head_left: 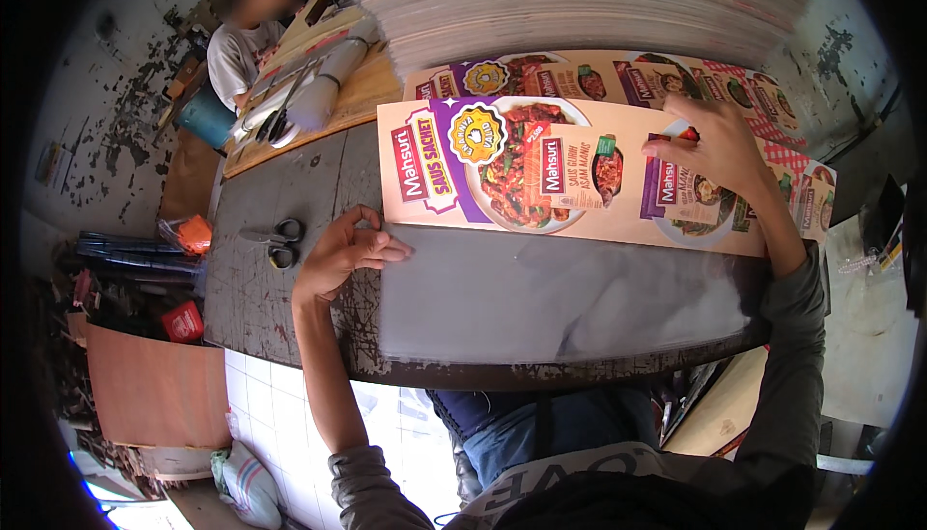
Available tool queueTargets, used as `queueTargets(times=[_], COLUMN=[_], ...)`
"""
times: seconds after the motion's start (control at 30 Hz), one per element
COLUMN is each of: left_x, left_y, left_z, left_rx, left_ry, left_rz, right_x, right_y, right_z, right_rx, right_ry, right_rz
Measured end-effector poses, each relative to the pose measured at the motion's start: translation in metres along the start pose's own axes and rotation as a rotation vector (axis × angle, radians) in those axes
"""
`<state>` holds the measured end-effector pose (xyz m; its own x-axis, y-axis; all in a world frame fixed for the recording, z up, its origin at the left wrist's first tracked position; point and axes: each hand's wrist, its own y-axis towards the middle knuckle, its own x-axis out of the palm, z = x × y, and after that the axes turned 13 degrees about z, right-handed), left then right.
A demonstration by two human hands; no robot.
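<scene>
Printed sheet (603,178): through the head view I see it lying across the dark table (333,168), long, peach-coloured and covered with food pictures; its right part is partly hidden from me by a hand and wrist.
Sheet behind (599,71): similar print, mostly covered by the nearer one; I cannot tell whether it is single or a pile.
Plastic film (570,289): greyish and glossy, on the near side of the printed sheet; reflections keep me from counting its layers.
Left hand (343,255): fingers loosely bent at the film's far left corner, just beside the printed sheet's near edge; I cannot tell whether they pinch or only rest.
Right hand (719,144): over the right part of the printed sheet, thumb and fingers curved apart; some fingertips are hidden, so I cannot tell whether it grasps or merely touches.
Scissors (275,240): on the table, left of the left hand, dark handles, blades pointing left.
Tall stack (579,9): flat layers at the far side, cut off at the top of my view.
Wooden bench (362,100): far left, bearing a plastic roll (323,96).
Co-worker (232,57): far left beside that bench, light shirt, head blurred; I cannot make out the hands.
</scene>
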<state>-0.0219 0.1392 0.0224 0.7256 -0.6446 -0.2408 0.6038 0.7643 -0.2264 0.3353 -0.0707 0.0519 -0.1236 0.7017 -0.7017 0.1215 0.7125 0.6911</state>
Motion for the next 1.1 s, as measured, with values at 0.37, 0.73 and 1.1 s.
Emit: queueTargets(times=[0.37,0.73,1.1], left_x=[-0.0005,0.0019,0.0021], left_y=[0.0,-0.0009,-0.0019], left_z=[0.002,0.0027,0.0026], left_rx=[-0.006,0.018,0.034], left_ry=[0.04,0.044,0.038], left_rz=[-0.012,0.01,0.024], right_x=[-0.0016,-0.0022,-0.0092], right_y=[0.0,-0.0012,0.0013], right_z=[0.0001,0.0017,0.0024], right_rx=[-0.015,-0.015,0.066], right_ry=[-0.002,0.045,0.138], right_rz=[-0.002,0.006,-0.128])
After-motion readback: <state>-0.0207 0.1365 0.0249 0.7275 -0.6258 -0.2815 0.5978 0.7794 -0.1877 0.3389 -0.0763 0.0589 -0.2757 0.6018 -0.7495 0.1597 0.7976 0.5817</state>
